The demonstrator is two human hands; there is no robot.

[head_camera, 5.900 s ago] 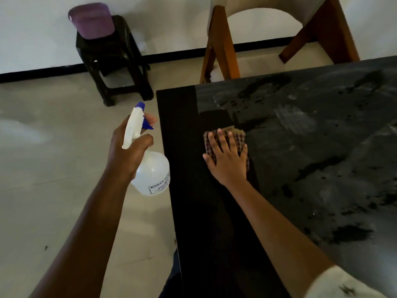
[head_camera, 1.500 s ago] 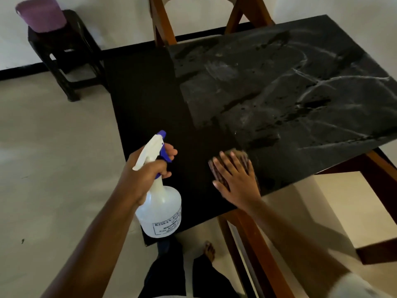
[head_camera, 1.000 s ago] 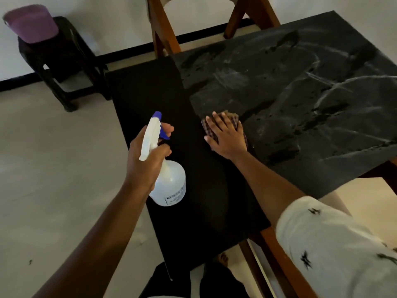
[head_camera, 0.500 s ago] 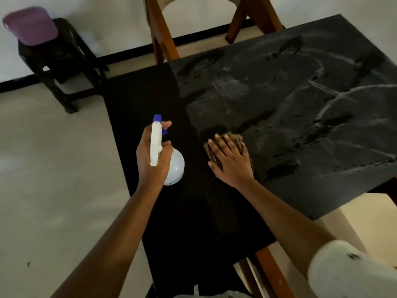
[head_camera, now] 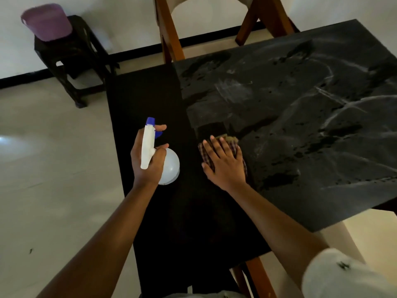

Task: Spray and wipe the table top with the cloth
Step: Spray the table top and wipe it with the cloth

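The black table top fills the middle and right, streaked with wet patches and smears on its right part. My left hand grips a white spray bottle with a blue nozzle, held upright over the table's dark left strip. My right hand lies flat with fingers spread, pressing a checked cloth onto the table. Most of the cloth is hidden under the palm.
A dark stool with a purple tub on it stands at the back left by the wall. A wooden chair sits behind the table's far edge. Pale floor spreads to the left.
Over the last second the cloth under my right hand slid back toward me along the table. My left hand kept the bottle and shifted over the table's left strip.
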